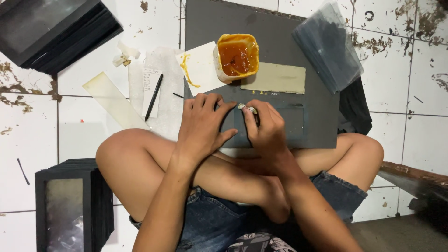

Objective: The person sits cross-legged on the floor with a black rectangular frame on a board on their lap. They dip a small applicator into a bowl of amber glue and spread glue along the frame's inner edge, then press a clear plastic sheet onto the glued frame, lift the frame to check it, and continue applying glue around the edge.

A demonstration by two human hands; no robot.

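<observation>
Fingers of right hand pinch a small tool (left hand spread flat) on grey board.

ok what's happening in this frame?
A person sits cross-legged on a white tiled floor with a dark grey board resting across the knees. The left hand lies flat on the board, pressing it down. The right hand grips a small metal-tipped tool against the board's surface. A tub of orange-brown paste and a tan strip sit on the far part of the board. Stacks of black frames stand nearby on the floor.
</observation>
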